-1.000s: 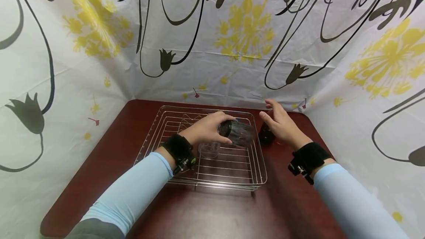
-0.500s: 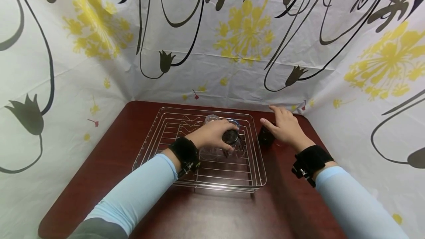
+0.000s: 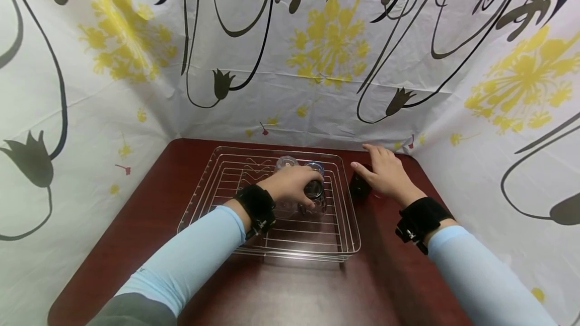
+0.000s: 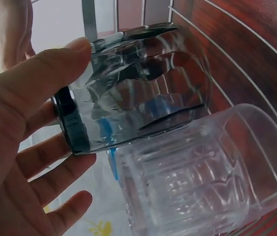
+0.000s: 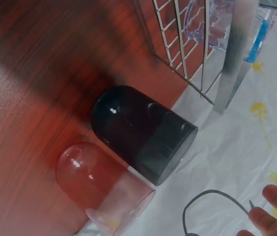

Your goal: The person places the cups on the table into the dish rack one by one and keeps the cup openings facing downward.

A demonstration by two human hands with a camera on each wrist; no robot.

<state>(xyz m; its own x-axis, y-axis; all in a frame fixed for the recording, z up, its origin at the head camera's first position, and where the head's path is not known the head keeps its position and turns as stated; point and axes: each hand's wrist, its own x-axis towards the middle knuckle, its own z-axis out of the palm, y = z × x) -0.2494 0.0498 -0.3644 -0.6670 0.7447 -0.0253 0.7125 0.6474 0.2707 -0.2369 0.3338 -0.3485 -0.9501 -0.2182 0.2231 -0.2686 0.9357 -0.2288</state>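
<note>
My left hand [image 3: 290,185] pinches the base of a dark grey-tinted drinking glass [image 4: 143,83], thumb on one side. The glass is upside down, low over the wire rack [image 3: 312,253]; whether it touches the wires I cannot tell. Close beside it is an upside-down clear glass [image 4: 197,177]. Behind the hand are another clear glass [image 3: 286,161] and a blue-rimmed glass [image 3: 315,166]. My right hand [image 3: 387,175], fingers loosely extended, hovers right of the rack near a dark cup [image 5: 138,132] and a clear pinkish cup [image 5: 96,184]. It holds nothing.
The rack's raised wire sides surround the glasses, and wavy wire holders [image 3: 258,162] stand at its back left. Beneath is a reddish-brown table [image 3: 290,291]. A flower-patterned white sheet [image 3: 272,109] hangs behind and along both sides.
The tinted glass, tilted sideways a second ago, has turned bottom-up and come down into the rack with my left hand. My right hand has shifted slightly lower over the cups.
</note>
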